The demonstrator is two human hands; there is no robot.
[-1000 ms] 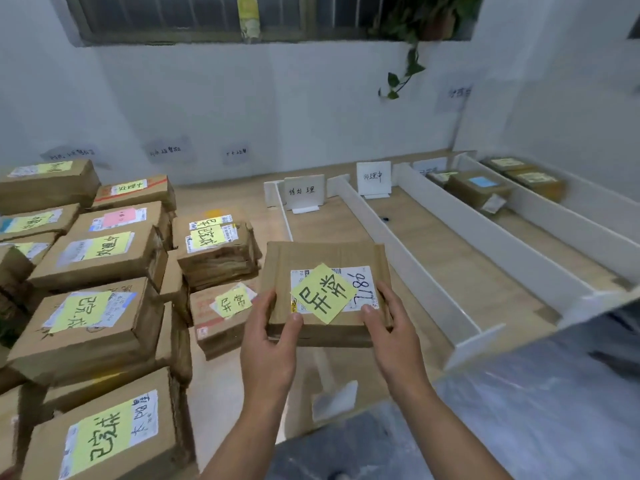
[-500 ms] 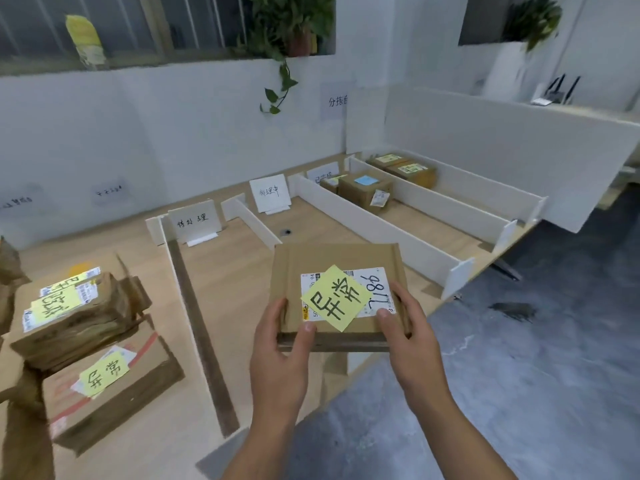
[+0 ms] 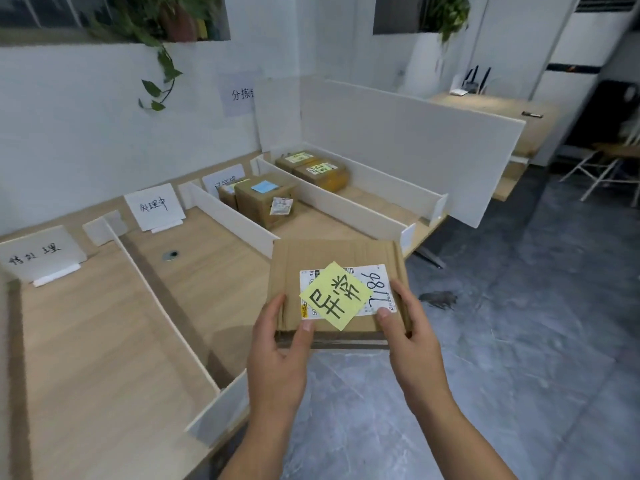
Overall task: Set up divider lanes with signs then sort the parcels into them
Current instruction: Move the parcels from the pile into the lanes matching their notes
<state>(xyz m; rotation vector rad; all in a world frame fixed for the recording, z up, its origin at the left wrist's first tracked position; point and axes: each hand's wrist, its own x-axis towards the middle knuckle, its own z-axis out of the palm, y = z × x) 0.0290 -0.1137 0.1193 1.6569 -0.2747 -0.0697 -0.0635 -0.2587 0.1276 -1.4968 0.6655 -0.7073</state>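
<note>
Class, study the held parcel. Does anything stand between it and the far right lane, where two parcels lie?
Only a low white divider, beside the box with the blue note. The parcel, gripped by left hand and right hand, could likely pass above it.

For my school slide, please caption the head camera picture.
The left hand and right hand hold a cardboard parcel with a yellow note beside white divider lanes, two holding boxes.
</note>
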